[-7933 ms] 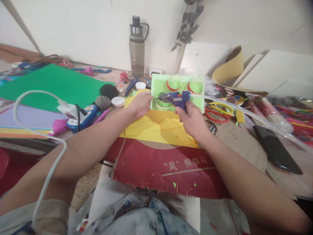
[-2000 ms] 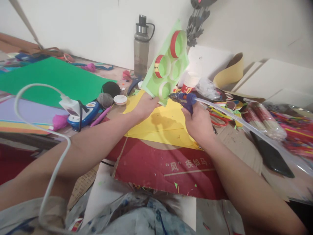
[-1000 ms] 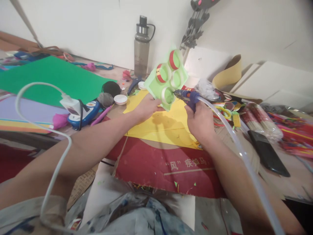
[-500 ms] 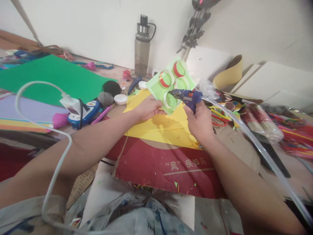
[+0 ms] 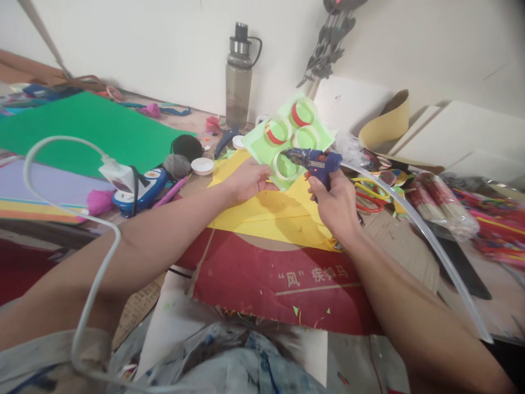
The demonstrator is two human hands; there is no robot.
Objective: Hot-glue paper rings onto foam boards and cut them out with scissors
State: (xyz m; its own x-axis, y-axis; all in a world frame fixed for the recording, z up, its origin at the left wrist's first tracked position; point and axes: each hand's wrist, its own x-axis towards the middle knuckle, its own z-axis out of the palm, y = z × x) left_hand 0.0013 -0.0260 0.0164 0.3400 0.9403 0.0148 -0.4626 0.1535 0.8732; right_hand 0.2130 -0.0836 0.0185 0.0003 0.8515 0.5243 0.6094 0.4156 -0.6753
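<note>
My left hand (image 5: 251,183) pinches the lower left corner of a light green sheet (image 5: 262,143), tilted above the yellow paper (image 5: 246,216). Several paper rings stand on the sheet, among them a red-and-white ring (image 5: 302,112) near the top and a pale ring (image 5: 286,165) at the bottom. My right hand (image 5: 334,200) is wrapped round a blue hot glue gun (image 5: 318,162), whose nozzle is at the bottom ring; whether it touches cannot be made out. A long clear glue stick (image 5: 430,246) sticks out of the gun's back.
Behind stands a grey bottle (image 5: 238,82). To the left lie a green sheet (image 5: 94,131), a blue-and-white device (image 5: 141,191) with a white cable (image 5: 98,279), and a black yarn ball (image 5: 186,146). Right are red-handled scissors (image 5: 371,203) and wrapped bundles (image 5: 445,205). Red cardboard (image 5: 283,290) lies in front.
The green sheet has shifted slightly, and the glue gun has moved a little right with my right hand. The clear glue stick's far end has swung left into view.
</note>
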